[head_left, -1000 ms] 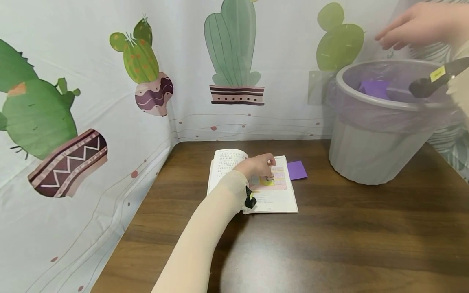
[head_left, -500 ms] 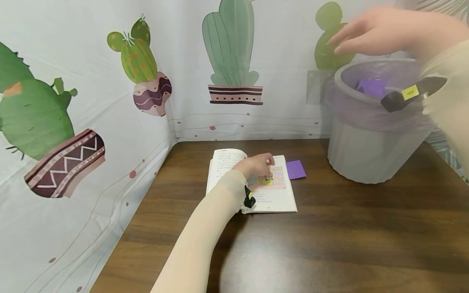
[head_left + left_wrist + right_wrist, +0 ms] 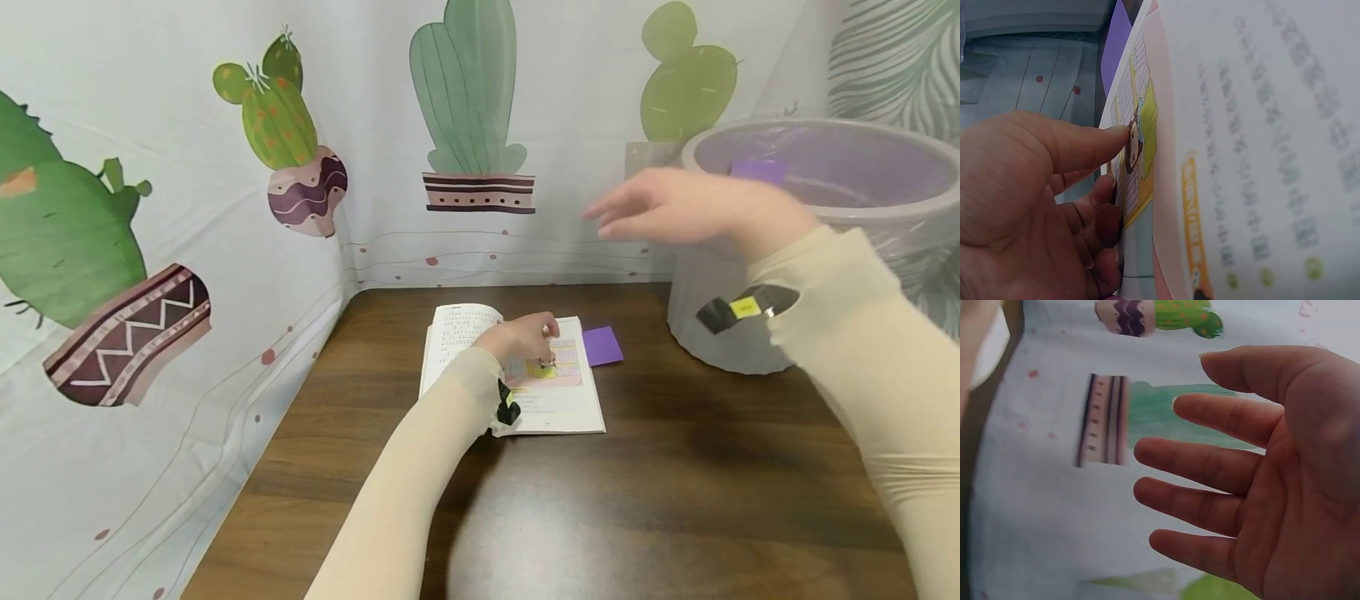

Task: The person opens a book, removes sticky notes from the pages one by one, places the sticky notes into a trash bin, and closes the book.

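Observation:
An open book (image 3: 558, 408) with printed pages lies on the table. My left hand (image 3: 521, 337) rests on its right-hand page, which carries a coloured picture. In the left wrist view the thumb touches the page (image 3: 1254, 137) and the other fingers bend loosely beside it, with nothing gripped. A purple paper (image 3: 603, 347) sticks out past the book's right edge. My right hand (image 3: 693, 208) is in the air in front of the bin, slightly blurred. The right wrist view shows its fingers (image 3: 1197, 465) spread and relaxed, holding nothing.
A grey bin (image 3: 712, 308) with a clear plastic liner stands at the table's back right. Another purple paper (image 3: 757, 172) is inside it. A white curtain (image 3: 375, 108) printed with cacti hangs behind the brown wooden table (image 3: 675, 492).
My right hand has moved left and down, from above the bin to in front of it. The left hand has stayed on the book. The camera view has shifted slightly.

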{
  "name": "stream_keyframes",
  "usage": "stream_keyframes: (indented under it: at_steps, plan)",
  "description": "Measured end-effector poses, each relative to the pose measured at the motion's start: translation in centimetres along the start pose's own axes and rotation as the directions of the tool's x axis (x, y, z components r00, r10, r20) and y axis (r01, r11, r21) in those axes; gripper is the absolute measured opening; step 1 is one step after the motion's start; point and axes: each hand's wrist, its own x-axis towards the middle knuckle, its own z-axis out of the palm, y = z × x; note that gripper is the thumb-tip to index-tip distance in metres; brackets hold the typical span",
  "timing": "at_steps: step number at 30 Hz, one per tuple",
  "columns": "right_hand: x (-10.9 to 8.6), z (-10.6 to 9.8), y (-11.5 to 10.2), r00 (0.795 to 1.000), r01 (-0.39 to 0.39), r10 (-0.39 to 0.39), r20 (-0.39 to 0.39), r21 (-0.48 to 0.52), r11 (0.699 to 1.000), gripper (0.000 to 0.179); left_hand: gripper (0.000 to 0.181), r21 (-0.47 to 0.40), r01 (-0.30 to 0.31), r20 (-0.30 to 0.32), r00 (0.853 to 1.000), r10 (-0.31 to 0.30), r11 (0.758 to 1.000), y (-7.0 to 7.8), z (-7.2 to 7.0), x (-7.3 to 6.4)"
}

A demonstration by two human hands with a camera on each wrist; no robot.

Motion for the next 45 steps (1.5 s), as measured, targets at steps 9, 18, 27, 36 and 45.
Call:
stream_keyframes:
  at_steps: [9,18,27,36,45]
  plan:
    - [1.9,8.7,3.2,0.999,0.028,-0.031,0.020,0.158,0.987,0.043,0.040,-0.007,0.000,0.011,1.000,0.000,1.000,-0.1,-0.1,0.1]
    - [2.6,16.7,6.0,0.997,-0.045,0.029,0.070,0.238,0.970,0.044,0.041,0.019,0.006,-0.013,1.000,-0.006,1.000,-0.2,0.2,0.2]
    - [2.3,21.2,7.2,0.989,-0.148,0.138,0.054,0.296,0.944,0.046,0.041,0.006,0.009,-0.015,1.000,-0.009,1.000,-0.2,0.2,0.2]
    - [2.3,23.5,7.4,0.981,-0.174,0.191,-0.028,0.298,0.939,0.049,0.041,0.005,0.008,-0.006,1.000,-0.008,1.000,-0.2,0.2,0.4]
    - [2.3,24.3,6.9,0.985,-0.154,0.171,-0.019,0.337,0.929,0.053,0.041,0.007,0.014,0.005,1.000,-0.014,1.000,-0.1,0.1,0.1]
